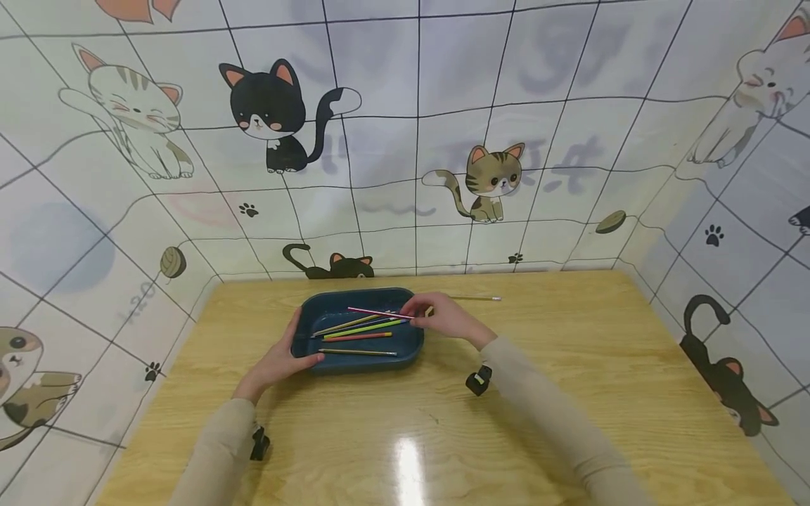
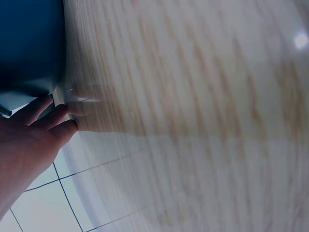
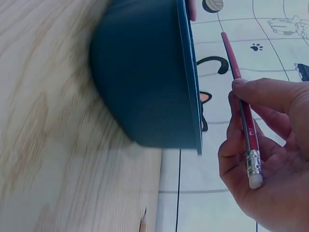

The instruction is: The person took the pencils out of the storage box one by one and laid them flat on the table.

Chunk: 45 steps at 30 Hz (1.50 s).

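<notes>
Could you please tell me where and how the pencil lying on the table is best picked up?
I'd probably pinch the pencil mid-shaft from above, across its near and far sides, since it's slim and lies flat and crosswise on the table.

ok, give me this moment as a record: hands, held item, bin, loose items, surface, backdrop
left hand: touching the left end of the blue bin
right hand: pinching a red pencil
held item: over the bin, white eraser
bin contents: several pencils, mixed colors
loose item: yellowish pencil, right of bin
surface: wood-grain table
backdrop: cat-print grid wall
</notes>
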Each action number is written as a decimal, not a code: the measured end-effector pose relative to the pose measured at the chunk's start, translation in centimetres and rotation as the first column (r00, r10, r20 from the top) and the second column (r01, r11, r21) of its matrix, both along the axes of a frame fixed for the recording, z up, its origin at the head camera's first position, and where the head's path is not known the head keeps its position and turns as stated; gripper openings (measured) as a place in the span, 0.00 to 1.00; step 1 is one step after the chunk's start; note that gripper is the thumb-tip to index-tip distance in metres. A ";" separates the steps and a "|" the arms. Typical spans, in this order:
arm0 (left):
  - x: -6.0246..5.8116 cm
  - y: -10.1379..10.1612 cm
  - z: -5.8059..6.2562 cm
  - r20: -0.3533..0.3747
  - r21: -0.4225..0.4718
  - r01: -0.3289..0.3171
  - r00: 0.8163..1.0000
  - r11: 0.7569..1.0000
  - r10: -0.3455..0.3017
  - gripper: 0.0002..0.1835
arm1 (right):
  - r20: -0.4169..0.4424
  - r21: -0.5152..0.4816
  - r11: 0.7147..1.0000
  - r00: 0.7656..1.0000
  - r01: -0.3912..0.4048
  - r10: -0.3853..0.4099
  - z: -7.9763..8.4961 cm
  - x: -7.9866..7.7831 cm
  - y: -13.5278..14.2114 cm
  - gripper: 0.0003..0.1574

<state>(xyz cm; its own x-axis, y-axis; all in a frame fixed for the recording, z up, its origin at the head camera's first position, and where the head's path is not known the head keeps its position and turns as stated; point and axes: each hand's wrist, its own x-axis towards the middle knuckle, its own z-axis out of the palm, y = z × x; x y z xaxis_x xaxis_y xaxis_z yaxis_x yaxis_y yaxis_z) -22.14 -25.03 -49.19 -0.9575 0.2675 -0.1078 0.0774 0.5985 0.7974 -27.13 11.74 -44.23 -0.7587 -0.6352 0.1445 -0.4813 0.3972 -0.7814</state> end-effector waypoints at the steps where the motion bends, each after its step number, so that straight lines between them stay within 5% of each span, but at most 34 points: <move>1: 0.0 0.0 -0.1 0.001 -0.002 -0.001 1.000 1.000 0.001 0.61 | -0.006 0.002 1.000 1.000 -0.002 0.002 0.0 0.0 0.3 0.12; 23: -0.2 0.1 -0.3 0.015 -0.004 0.003 1.000 1.000 -0.003 0.61 | 0.005 0.029 0.999 1.000 0.018 -0.018 -0.5 -1.1 8.4 0.12; 29: 0.0 -0.1 -0.2 0.019 -0.005 -0.006 1.000 1.000 0.006 0.60 | 0.056 0.038 0.999 0.998 0.011 -0.013 -0.8 -1.6 9.6 0.12; 38: 0.1 -0.1 -0.4 0.007 0.024 0.005 1.000 1.000 -0.005 0.60 | -0.017 0.061 0.998 1.000 0.019 -0.018 -1.3 -2.4 11.3 0.12; 45: 0.0 -0.1 -0.3 -0.014 0.052 0.021 1.000 0.998 -0.020 0.60 | 0.007 0.065 0.997 0.999 0.045 -0.045 -1.3 -2.8 12.8 0.13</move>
<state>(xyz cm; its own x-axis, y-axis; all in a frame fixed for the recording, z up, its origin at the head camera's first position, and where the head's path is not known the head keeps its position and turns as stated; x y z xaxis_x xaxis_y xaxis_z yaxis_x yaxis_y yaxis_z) -22.11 -25.09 -49.48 -0.9530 0.2921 -0.0801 0.1005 0.5546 0.8260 -29.92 24.51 -45.51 -0.7878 -0.6082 0.0972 -0.4551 0.4685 -0.7572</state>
